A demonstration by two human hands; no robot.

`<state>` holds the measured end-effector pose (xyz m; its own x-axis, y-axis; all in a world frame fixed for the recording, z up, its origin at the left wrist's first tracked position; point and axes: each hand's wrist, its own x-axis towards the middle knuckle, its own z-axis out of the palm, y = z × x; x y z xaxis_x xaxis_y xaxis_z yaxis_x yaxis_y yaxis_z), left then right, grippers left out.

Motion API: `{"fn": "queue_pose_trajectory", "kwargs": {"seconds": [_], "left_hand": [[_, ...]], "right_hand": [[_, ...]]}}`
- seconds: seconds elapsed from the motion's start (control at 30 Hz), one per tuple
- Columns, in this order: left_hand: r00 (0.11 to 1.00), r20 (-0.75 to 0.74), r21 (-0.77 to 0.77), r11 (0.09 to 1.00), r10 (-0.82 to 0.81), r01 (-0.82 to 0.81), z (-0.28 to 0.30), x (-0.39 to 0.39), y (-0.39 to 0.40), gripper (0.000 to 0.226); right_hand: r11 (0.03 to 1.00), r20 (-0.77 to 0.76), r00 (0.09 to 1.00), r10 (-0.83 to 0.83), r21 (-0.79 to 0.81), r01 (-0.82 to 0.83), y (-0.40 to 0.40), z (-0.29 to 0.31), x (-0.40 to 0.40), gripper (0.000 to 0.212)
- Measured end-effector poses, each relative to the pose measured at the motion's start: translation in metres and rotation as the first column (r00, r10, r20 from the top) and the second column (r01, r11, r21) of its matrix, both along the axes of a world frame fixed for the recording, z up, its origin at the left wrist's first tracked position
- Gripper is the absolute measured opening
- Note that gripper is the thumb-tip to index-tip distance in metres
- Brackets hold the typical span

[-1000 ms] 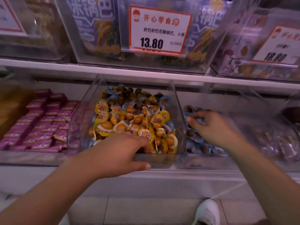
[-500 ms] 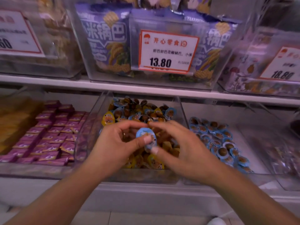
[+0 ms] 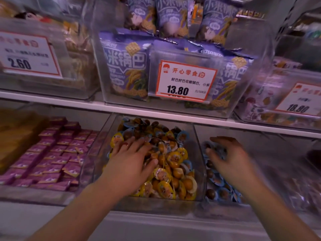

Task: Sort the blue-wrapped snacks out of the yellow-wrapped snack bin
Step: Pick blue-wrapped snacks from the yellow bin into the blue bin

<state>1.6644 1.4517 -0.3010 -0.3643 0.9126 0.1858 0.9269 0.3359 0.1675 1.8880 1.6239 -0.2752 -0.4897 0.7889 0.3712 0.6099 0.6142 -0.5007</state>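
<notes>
A clear bin (image 3: pixel 198 173) on the lower shelf holds yellow-wrapped snacks (image 3: pixel 175 160), with blue-wrapped snacks (image 3: pixel 182 136) mixed in toward its back. My left hand (image 3: pixel 132 159) lies palm down on this pile, fingers spread and straight. The clear bin to the right holds a pile of blue-wrapped snacks (image 3: pixel 224 193). My right hand (image 3: pixel 229 158) hovers over that pile, blurred, fingers bent downward. A dark snack shows by its fingertips, and I cannot tell whether the hand holds it.
Purple packets (image 3: pixel 52 159) fill the bin to the left. The white shelf edge (image 3: pixel 156 112) runs just above the bins, carrying tubs of purple bags and a 13.80 price card (image 3: pixel 185 80). More bins stand at the far right.
Half a second ago both hands held one blue snack over the yellow bin. My right hand has since moved right over the blue bin, and my left hand has dropped flat onto the yellow pile.
</notes>
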Motion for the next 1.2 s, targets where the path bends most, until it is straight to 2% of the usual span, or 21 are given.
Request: {"fn": "queue_pose_trajectory", "kwargs": {"seconds": [0.07, 0.13, 0.27, 0.4, 0.47, 0.53, 0.6, 0.7, 0.77, 0.83, 0.93, 1.07, 1.13, 1.2], "left_hand": [[0.999, 0.026, -0.050, 0.998, -0.045, 0.046, -0.005, 0.001, -0.003, 0.072], [0.990, 0.087, -0.005, 0.993, -0.114, 0.114, -0.003, 0.004, -0.009, 0.075], [0.950, 0.118, 0.052, 0.957, -0.289, 0.285, -0.002, 0.011, -0.023, 0.063], [0.923, 0.078, 0.094, 0.925, -0.376, 0.369, -0.003, 0.012, -0.030, 0.049], [0.920, 0.100, 0.155, 0.919, -0.380, 0.363, 0.001, 0.004, -0.034, 0.042], [0.933, 0.116, 0.232, 0.923, -0.340, 0.308, 0.006, -0.008, -0.040, 0.039], [0.970, 0.053, 0.281, 0.935, -0.239, 0.215, 0.011, -0.021, -0.046, 0.038], [0.995, -0.040, 0.183, 0.978, -0.092, 0.097, 0.014, -0.035, -0.052, 0.043], [0.996, -0.041, 0.166, 0.983, -0.078, 0.084, 0.009, -0.038, -0.055, 0.044], [0.997, -0.031, 0.174, 0.981, -0.077, 0.081, 0.008, -0.038, -0.056, 0.046], [0.997, -0.040, 0.193, 0.978, -0.070, 0.076, 0.007, -0.037, -0.054, 0.048], [0.997, -0.010, 0.208, 0.975, -0.074, 0.075, 0.006, -0.034, -0.048, 0.056], [0.996, 0.002, 0.227, 0.970, -0.086, 0.083, 0.007, -0.028, -0.045, 0.048], [0.995, 0.007, 0.274, 0.957, -0.098, 0.092, 0.007, -0.023, -0.042, 0.038]], "right_hand": [[0.989, -0.028, 0.999, 0.041, 0.142, -0.036, -0.010, 0.002, -0.010, 0.028], [0.970, -0.017, 0.988, 0.152, 0.195, -0.146, -0.025, 0.009, -0.031, 0.033], [0.929, 0.201, 0.913, 0.355, 0.028, -0.368, -0.040, 0.013, -0.096, 0.053], [0.934, 0.470, 0.808, 0.354, -0.142, -0.327, -0.024, 0.003, -0.153, 0.061], [0.936, 0.596, 0.729, 0.337, -0.130, -0.326, -0.017, -0.004, -0.168, 0.059], [0.931, 0.658, 0.675, 0.334, -0.120, -0.344, -0.015, -0.010, -0.175, 0.060], [0.935, 0.669, 0.674, 0.313, -0.094, -0.341, -0.015, -0.011, -0.175, 0.058], [0.927, 0.593, 0.733, 0.333, -0.062, -0.371, -0.014, -0.007, -0.172, 0.045], [0.921, 0.521, 0.771, 0.365, -0.083, -0.380, -0.012, -0.001, -0.167, 0.032], [0.931, 0.500, 0.788, 0.359, -0.125, -0.344, -0.005, 0.004, -0.159, 0.031], [0.956, 0.578, 0.762, 0.293, -0.149, -0.254, 0.006, 0.013, -0.146, 0.036], [0.943, 0.596, 0.731, 0.331, -0.212, -0.255, 0.004, 0.009, -0.148, 0.037], [0.934, 0.602, 0.714, 0.357, -0.205, -0.294, -0.002, 0.006, -0.152, 0.034], [0.926, 0.537, 0.757, 0.372, -0.162, -0.340, -0.006, 0.002, -0.154, 0.032]]}}
